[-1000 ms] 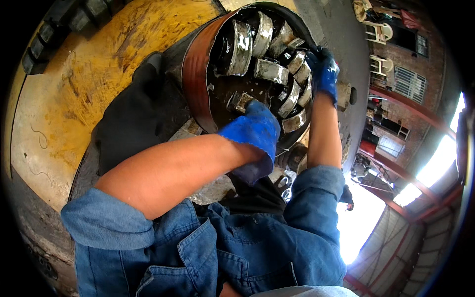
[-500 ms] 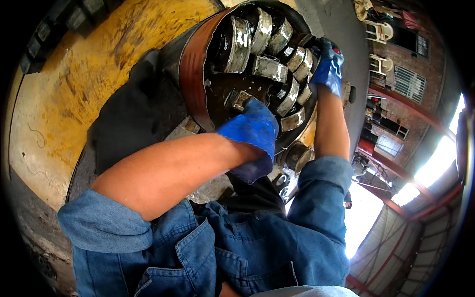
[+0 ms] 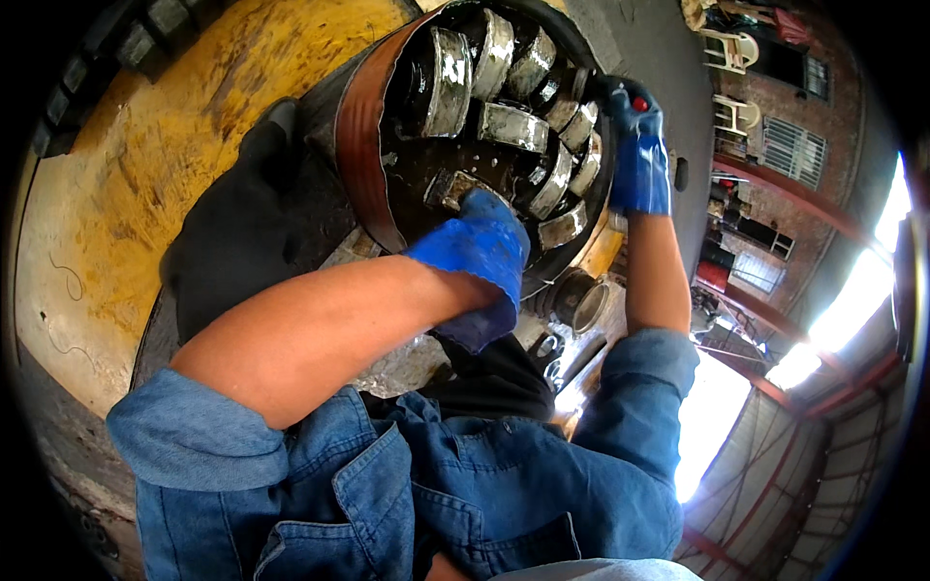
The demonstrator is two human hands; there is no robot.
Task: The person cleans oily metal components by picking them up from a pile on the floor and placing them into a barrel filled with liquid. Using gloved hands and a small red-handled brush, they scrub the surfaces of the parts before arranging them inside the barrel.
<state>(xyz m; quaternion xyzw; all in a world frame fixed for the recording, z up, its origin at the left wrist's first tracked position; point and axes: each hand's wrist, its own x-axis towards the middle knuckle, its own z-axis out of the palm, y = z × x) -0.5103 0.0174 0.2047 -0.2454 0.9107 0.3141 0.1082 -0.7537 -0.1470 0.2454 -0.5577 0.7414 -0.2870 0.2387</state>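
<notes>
A round drum with a reddish-brown wall [image 3: 365, 136] stands in front of me, holding several thick, curved metal pieces [image 3: 513, 127], wet and shiny with dark liquid. My left hand [image 3: 492, 218], in a blue glove, reaches inside, closed on a small blocky metal piece [image 3: 450, 188] at the near side; the glove hides most of its fingers. At the drum's right rim is my right hand [image 3: 636, 145], also blue-gloved, with curled fingers. A small red spot [image 3: 639, 103] shows at this hand; whether it belongs to a held object I cannot make out.
Left of the drum lies a worn yellow surface [image 3: 194, 145], with dark blocks [image 3: 136, 48] at its far edge. A round metal part [image 3: 590, 308] sits below the drum's right side. White plastic chairs [image 3: 733, 50] stand by a brick wall farther right.
The drum and its contents sit slightly farther left in view. My right hand has turned a little at the rim, its cuff lower. My left hand stays at the same metal piece.
</notes>
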